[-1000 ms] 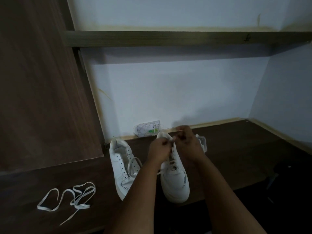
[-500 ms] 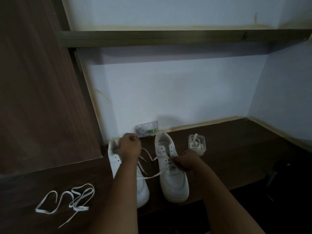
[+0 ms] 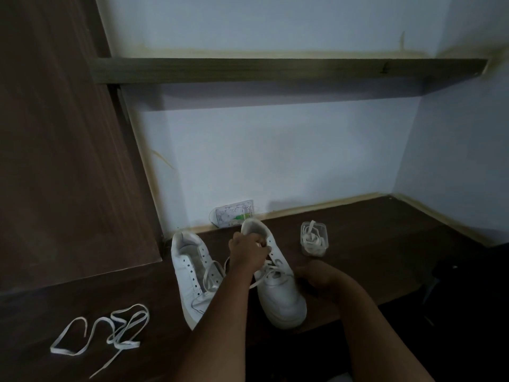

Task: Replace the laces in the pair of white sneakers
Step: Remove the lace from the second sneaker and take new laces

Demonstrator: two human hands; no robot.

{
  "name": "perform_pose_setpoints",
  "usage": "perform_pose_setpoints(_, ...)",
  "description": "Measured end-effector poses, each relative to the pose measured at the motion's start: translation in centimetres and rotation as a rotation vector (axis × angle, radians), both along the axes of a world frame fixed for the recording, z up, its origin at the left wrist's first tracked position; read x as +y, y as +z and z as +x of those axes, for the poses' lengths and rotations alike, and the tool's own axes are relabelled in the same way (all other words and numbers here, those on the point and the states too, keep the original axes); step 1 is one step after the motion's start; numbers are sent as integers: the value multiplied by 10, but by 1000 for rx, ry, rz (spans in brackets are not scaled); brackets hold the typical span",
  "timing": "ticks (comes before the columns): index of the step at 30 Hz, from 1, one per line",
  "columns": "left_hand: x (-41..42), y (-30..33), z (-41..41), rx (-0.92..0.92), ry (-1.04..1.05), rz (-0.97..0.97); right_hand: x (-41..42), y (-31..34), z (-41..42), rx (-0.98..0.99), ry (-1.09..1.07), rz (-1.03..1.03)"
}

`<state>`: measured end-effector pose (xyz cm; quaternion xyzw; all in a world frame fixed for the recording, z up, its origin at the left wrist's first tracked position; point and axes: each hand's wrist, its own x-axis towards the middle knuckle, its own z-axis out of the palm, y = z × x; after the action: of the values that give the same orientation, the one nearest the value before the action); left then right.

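Right sneaker [image 3: 278, 293]: stands on the dark wooden desk [image 3: 371, 244], toe toward the viewer, heel toward the back wall; partly laced over the lower eyelets.
Left sneaker [image 3: 190, 271]: just beside the right one on its left, nearly parallel; its eyelets show bare, and a loose loop of lace [image 3: 210, 277] lies across its tongue. The left forearm covers its toe.
Left hand [image 3: 248, 253]: over the upper eyelets of the right sneaker, fingers curled and pinching a lace end [image 3: 260, 244] near the collar.
Right hand [image 3: 319, 281]: against the right side of the right sneaker at mid-foot, fingers curled inward; whether they grip the lace or only the shoe I cannot tell, since the light is dim there.
Lace on the shoe [image 3: 271, 274]: crosses the tongue between the two hands, one strand running down toward the left forearm.
Spare lace [image 3: 110, 334]: in a loose tangle on the desk, well apart to the left.
Tub [image 3: 314, 241]: small clear container holding a coiled white lace, near the right sneaker's heel on its right.
Packet [image 3: 234, 216]: clear wrapper with a green mark, leaning at the wall behind the heels.
Shelf [image 3: 275, 70]: dark board across the wall above.
Panel [image 3: 60, 133]: tall dark wood side panel at left.
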<state>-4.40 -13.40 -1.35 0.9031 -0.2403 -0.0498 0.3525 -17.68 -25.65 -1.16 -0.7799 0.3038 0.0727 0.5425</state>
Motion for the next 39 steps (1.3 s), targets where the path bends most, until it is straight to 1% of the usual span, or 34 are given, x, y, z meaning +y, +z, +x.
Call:
perform_pose_setpoints(1, 2, 1, 3, 32, -3, -29, 0, -2, 2, -7, -35, -89)
perform_pose_setpoints(2, 3, 0, 6, 79, -11, -78, 2, -3, 7, -36, -67, -242)
perform_pose_setpoints(3, 4, 2, 6, 126, -20, -125, 6, -4, 12, -96, -99, -391)
perform_pose_setpoints(4, 4, 3, 5, 150, -30, -154, 13, -2, 17, -186, -137, -486)
perform_pose_setpoints(6, 3, 2, 5, 137, -41, -155, 27, 0, 24, -332, -166, -528)
perform_pose_setpoints(7, 3, 1, 4, 122, -37, -158, 31, 0, 27, -342, -148, -534)
perform_pose_setpoints(9, 2, -3, 3, 83, -39, -182, 30, -3, 32, -241, -91, -616)
perform_pose_setpoints(11, 0, -8, 5, 60, -51, -196, 18, 2, 30, -42, 7, -708)
perform_pose_setpoints(12, -1, -10, 7, 57, -59, -200, 12, 9, 24, 75, 86, -711)
perform_pose_setpoints(13, -2, -12, 8, 66, -72, -204, 4, 16, 17, 190, 164, -693)
perform_pose_setpoints(14, -2, -12, 8, 75, -85, -207, -3, 22, 9, 280, 197, -634)
perform_pose_setpoints(16, -2, -14, 10, 90, -97, -222, -11, 33, -6, 413, 151, -526)
perform_pose_setpoints(17, -2, -14, 11, 88, -100, -229, -14, 34, -8, 443, 122, -557)
perform_pose_setpoints(18, -2, -15, 12, 87, -102, -231, -16, 31, -5, 401, 83, -632)
perform_pose_setpoints(19, -1, -15, 13, 82, -104, -236, -13, 27, 1, 295, 37, -685)
perform_pose_setpoints(21, 0, -17, 14, 92, -106, -247, 3, 13, 18, -16, -29, -669)
perform_pose_setpoints(22, 0, -17, 15, 103, -105, -250, 15, 9, 25, -128, -45, -635)
perform_pose_setpoints(23, 1, -17, 15, 114, -104, -258, 22, 3, 31, -184, -38, -612)
perform_pose_setpoints(24, 2, -17, 15, 129, -105, -266, 25, -1, 34, -194, -32, -608)
perform_pose_setpoints(25, 3, -17, 16, 139, -113, -284, 20, -3, 36, -159, -23, -614)
perform_pose_setpoints(26, 4, -17, 17, 151, -119, -296, 12, -2, 34, -81, -28, -634)
perform_pose_setpoints(27, 4, -17, 17, 162, -128, -310, 1, 2, 29, 37, -62, -650)
perform_pose_setpoints(29, 5, -19, 17, 174, -132, -318, -21, 6, 13, 329, -222, -650)
perform_pose_setpoints(31, 6, -18, 18, 182, -135, -319, -31, 5, -1, 588, -321, -588)
perform_pose_setpoints(32, 7, -17, 17, 177, -137, -320, -29, 2, -2, 642, -315, -591)
perform_pose_setpoints(33, 7, -18, 18, 176, -141, -328, -24, -2, 1, 644, -300, -590)
perform_pose_setpoints(34, 8, -19, 19, 185, -147, -344, -18, -6, 7, 554, -293, -606)
perform_pose_setpoints(36, 9, -18, 18, 185, -155, -363, -5, -12, 23, 221, -224, -602)
perform_pose_setpoints(37, 10, -17, 18, 186, -161, -365, 1, -13, 29, 63, -153, -573)
perform_pose_setpoints(38, 9, -18, 17, 186, -165, -363, 8, -13, 32, -43, -81, -552)
perform_pose_setpoints(39, 8, -18, 17, 181, -167, -353, 14, -11, 35, -104, -36, -554)
